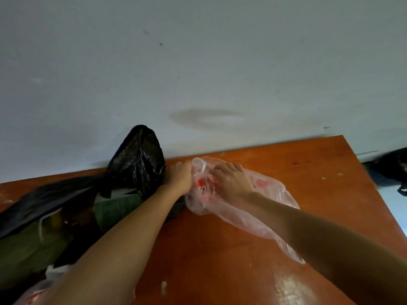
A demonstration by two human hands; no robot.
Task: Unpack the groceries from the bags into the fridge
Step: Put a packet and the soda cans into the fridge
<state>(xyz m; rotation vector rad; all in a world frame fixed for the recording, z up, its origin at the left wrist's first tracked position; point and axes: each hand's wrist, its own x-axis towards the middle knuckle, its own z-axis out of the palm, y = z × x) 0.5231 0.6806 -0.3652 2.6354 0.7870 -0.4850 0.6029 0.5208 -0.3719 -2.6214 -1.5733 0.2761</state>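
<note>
1. Thin translucent pink plastic bag w/ red print (264,190) lies slack on orange-brown wooden tabletop (220,249). Long axis approx 10→4 o'clock, bunched mouth end at 10.
2. L hand (179,177): fingers curled tight, gripping bunched film at the bag's 9 o'clock edge.
3. R hand (233,179): laid atop bag, fingers spread over film. Pinching vs. pressing: can't tell.
4. Crumpled black plastic bag (137,159) stands just beside L hand, at its 9 o'clock.
5. Judgement: both hands sit at mouth end, so next is prob. parting the film. R hand is nearer the bag's body. Contents unclear, fridge not in view.
</note>
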